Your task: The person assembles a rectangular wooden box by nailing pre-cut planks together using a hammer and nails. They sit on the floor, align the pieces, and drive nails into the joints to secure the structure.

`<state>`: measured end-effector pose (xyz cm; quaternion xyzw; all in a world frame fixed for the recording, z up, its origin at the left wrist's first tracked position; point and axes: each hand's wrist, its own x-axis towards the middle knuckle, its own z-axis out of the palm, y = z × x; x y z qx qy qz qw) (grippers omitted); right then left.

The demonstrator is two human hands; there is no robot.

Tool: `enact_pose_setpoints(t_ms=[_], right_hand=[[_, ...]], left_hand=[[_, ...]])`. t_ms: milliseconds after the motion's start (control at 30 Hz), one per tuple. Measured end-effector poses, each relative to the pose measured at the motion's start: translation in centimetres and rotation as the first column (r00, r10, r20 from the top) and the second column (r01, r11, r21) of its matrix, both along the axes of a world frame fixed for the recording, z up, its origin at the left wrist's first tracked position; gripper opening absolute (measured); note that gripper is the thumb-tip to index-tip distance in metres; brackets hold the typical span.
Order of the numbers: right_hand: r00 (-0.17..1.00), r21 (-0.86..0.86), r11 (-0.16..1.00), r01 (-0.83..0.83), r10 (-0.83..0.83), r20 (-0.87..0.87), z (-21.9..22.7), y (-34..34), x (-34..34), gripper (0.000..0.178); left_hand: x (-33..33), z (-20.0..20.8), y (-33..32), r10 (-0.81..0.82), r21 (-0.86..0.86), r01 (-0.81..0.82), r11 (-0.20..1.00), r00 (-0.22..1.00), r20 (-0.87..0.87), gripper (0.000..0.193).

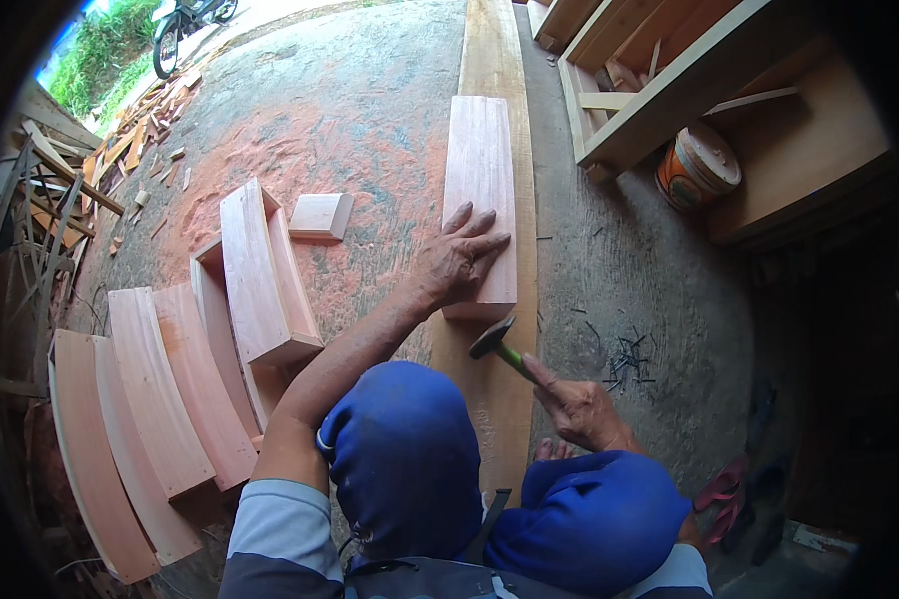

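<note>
A long, narrow wooden box (479,150) lies on a wide plank (490,45) on the floor in front of me. My left hand (459,258) rests on the box's upper face near its closer end, fingers spread. In my right hand (581,409) is a hammer (491,339) with a dark head and a green handle. The hammer head is just off the near end of the box, above the plank. Whether it touches the box I cannot tell. Loose nails (629,361) lie scattered on the concrete to the right.
Several similar wooden boxes (160,389) stand side by side at the left, one resting on others. A small wood block (320,216) lies beyond them amid reddish sawdust. At the right are an orange and white bucket (697,168), a wooden frame (669,95) and pink sandals (721,497).
</note>
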<state>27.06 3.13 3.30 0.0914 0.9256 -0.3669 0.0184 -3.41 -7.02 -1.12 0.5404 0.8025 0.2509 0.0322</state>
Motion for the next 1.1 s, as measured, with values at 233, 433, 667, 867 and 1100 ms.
enact_pose_setpoints(t_ms=[233, 433, 667, 867, 1100], right_hand=[[0.901, -0.426, 0.813, 0.396, -0.254, 0.352, -11.5, -4.0, 5.1, 0.061], [0.903, -0.267, 0.892, 0.365, -0.269, 0.334, -10.3, -5.0, 6.3, 0.051], [0.748, -0.115, 0.741, 0.661, -0.664, 0.019, -12.9, -0.2, 9.9, 0.025], [0.463, 0.017, 0.467, 0.884, -0.870, -0.168, -15.8, 8.6, 13.9, 0.024], [0.533, 0.172, 0.505, 0.846, -0.818, -0.218, -16.3, 14.7, 12.9, 0.023]], left_hand=[[3.6, 0.4, -0.4, -0.117, -0.023, 0.116, 0.993, 0.993, -0.030, 0.050], [5.1, 0.6, -3.3, -0.103, -0.025, 0.100, 0.995, 0.965, -0.241, 0.045], [4.8, -0.5, -2.4, -0.138, -0.017, 0.140, 0.990, 0.944, -0.299, 0.040], [3.9, -0.7, -0.9, -0.096, 0.019, 0.106, 0.994, 0.952, -0.290, 0.040], [4.0, -1.4, -0.4, -0.090, 0.049, 0.107, 0.993, 0.961, -0.262, 0.039]])
